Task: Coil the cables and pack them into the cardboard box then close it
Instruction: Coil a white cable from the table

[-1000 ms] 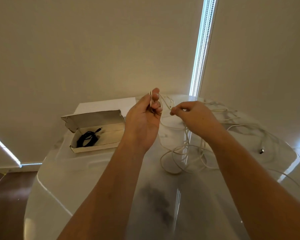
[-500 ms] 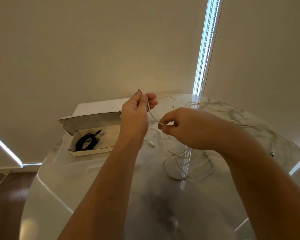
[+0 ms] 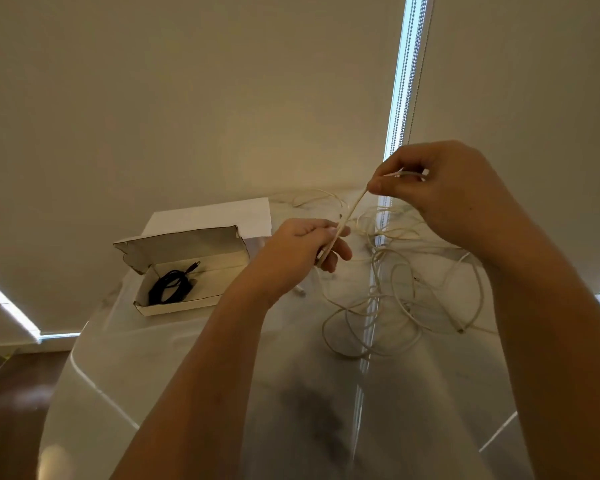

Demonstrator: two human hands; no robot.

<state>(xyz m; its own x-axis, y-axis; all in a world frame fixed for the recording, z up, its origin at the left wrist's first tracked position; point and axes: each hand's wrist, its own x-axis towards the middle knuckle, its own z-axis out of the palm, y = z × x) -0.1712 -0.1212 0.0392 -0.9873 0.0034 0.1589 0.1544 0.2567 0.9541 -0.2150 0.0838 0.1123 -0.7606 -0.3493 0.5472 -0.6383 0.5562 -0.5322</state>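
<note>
Right hand (image 3: 444,192) raised, white cable (image 3: 352,211) pulled taut.

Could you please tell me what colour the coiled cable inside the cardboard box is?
Black; the coiled cable shows plainly in the head view.

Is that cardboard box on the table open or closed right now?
Open. The cardboard box has its lid flap standing up behind it, and a coiled black cable shows lying inside.
</note>
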